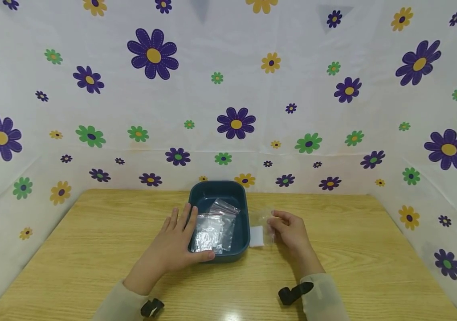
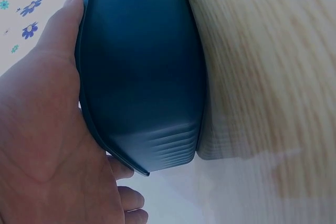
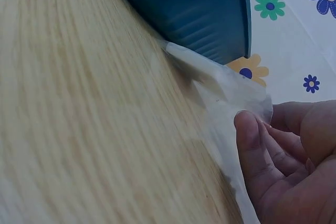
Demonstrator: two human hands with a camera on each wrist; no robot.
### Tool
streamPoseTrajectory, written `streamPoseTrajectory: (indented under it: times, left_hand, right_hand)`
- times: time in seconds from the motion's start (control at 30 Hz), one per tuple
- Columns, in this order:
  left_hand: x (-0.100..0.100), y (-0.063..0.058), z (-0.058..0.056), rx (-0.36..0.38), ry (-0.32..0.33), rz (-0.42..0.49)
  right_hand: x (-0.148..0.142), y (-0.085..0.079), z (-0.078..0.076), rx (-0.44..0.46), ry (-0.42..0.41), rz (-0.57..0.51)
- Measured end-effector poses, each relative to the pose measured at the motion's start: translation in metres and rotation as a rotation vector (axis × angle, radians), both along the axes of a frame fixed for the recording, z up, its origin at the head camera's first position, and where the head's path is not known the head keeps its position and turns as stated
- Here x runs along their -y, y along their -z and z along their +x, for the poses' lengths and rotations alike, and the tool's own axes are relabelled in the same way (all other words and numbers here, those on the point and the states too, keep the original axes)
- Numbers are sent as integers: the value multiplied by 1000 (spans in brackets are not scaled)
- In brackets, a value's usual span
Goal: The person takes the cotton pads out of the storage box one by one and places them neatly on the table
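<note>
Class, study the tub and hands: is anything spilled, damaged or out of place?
Nothing looks spilled or damaged. Slightly untidy, though: the clear bags inside the tub overlap at different angles, and some thin plastic, pinched by the right hand, is outside, beside it.

At twelve o'clock I see a white cloth (image 1: 196,98) printed with purple, yellow and green flowers (image 1: 153,55), lightly creased, its sides running round to nine and three. Below it spreads a wood-grained table (image 1: 104,232), a bright glare (image 1: 232,316) at six.
</note>
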State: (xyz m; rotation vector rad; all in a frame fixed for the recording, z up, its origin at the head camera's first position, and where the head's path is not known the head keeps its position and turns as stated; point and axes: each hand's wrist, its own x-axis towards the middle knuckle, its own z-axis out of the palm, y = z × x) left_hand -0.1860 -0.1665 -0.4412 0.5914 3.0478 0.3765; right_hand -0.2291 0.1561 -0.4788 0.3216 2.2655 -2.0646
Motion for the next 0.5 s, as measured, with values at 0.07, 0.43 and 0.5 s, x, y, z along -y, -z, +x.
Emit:
streamPoseTrajectory:
  times: [0.07, 0.43, 0.5]
  left_hand:
    - [0, 1, 0, -2, 1, 1]
    - [0, 3, -2, -2, 2, 4]
    - [0, 3, -2, -1, 5, 4]
  right_hand:
    - [-1, 0, 0, 6, -7, 12]
    - [-6, -6, 1, -8, -67, 240]
    - [-6, -7, 2, -12, -65, 290]
